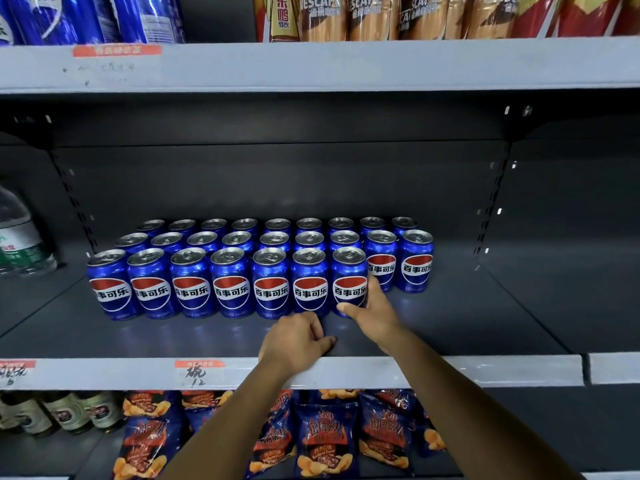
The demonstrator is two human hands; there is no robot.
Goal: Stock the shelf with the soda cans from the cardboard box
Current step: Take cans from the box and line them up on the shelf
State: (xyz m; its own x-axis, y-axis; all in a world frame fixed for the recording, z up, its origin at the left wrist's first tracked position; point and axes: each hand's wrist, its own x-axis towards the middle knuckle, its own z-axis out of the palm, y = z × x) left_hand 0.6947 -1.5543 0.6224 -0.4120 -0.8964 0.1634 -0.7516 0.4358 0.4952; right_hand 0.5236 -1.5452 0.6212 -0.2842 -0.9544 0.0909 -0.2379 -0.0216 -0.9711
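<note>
Blue Pepsi can (349,282), front row's right end, gripped by right hand (375,315); left hand (298,341) loosely curled, empty, near shelf (485,370) front edge. Nudging risks toppling neighbouring cans (228,282).

Pepsi cans (270,284): glossy blue metal bodies, bare silvery brushed-looking lids. Shelf (450,317): matt dark grey painted metal, smooth enough to throw faint blue reflections of the cans; its front edge is paler grey and carries a paper price label (199,373). Chip bags (325,441) below: shiny crinkled film. Water bottle (17,233): clear plastic.
</note>
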